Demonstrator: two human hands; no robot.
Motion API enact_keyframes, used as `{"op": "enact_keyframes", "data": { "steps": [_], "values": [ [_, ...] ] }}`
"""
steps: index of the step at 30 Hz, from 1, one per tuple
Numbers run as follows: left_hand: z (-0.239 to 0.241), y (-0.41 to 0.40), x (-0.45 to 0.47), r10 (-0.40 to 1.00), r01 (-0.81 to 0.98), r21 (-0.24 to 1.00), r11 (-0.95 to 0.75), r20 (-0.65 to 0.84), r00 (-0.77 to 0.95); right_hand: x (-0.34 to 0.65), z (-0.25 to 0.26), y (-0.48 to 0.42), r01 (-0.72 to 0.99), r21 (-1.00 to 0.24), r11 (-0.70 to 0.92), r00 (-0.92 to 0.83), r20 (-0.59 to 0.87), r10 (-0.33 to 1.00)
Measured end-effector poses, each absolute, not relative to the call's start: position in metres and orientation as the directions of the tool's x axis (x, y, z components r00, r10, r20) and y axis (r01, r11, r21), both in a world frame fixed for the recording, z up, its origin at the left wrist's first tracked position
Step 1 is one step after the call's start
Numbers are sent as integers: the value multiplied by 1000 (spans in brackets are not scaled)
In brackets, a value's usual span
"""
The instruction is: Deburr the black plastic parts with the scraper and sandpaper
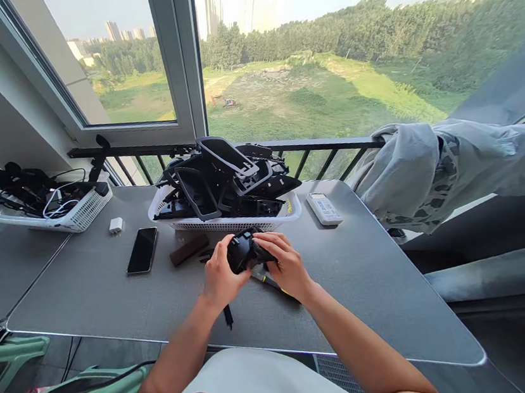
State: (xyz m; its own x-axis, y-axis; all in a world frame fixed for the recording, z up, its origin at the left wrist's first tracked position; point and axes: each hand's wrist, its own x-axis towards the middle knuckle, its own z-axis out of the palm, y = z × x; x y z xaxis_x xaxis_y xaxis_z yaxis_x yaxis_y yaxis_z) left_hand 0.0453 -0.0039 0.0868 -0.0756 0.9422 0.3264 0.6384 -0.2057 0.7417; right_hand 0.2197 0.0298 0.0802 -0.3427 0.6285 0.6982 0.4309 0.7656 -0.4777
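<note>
In the head view, a black, rounded plastic part (240,252) is held between the person's two hands, above the middle of the grey, smooth tabletop (352,300). It is gripped from its left side by the left hand (219,273) and from its right side by the right hand (287,263), with fingers curled over it; its exact kind cannot be told. Below the right hand, a slim black-and-yellow tool (282,288) is seen lying on the tabletop, and a short, narrow black strip (228,317) is seen beneath the left wrist. Just beyond the hands, a white, perforated plastic basket (247,224) is heaped with black plastic frames and panels (222,179). To the left of the hands, a dark brown, oblong block (189,250), a black, flat phone (142,251) and a small white, boxy plug adapter (115,225) are laid out. To the right of the basket, a white, rectangular device with buttons (324,208) is placed near the tabletop's far edge
</note>
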Motion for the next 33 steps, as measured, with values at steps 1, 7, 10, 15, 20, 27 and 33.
{"op": "enact_keyframes", "data": {
  "steps": [1,7,10,15,20,27,33],
  "values": [
    [87,-4,45,944,637,743,-205,322,-72,222,81,32,441,-503,743,-314,689,653],
    [91,-5,48,967,643,742,-191,253,-4,214,104,25,376,-610,698,-166,696,698],
    [91,-6,50,976,660,731,-176,217,21,205,110,22,322,-572,754,-347,670,656],
    [91,-9,48,977,669,725,-164,215,7,216,102,40,455,-611,648,-326,563,759],
    [95,-9,47,980,670,724,-167,199,29,233,104,47,553,-630,545,-200,534,821],
    [93,-8,47,975,633,757,-162,222,-16,220,109,25,416,-575,705,-393,586,709],
    [96,-6,44,975,565,813,-145,215,-60,230,107,30,484,-632,605,-229,576,785]
  ]
}}
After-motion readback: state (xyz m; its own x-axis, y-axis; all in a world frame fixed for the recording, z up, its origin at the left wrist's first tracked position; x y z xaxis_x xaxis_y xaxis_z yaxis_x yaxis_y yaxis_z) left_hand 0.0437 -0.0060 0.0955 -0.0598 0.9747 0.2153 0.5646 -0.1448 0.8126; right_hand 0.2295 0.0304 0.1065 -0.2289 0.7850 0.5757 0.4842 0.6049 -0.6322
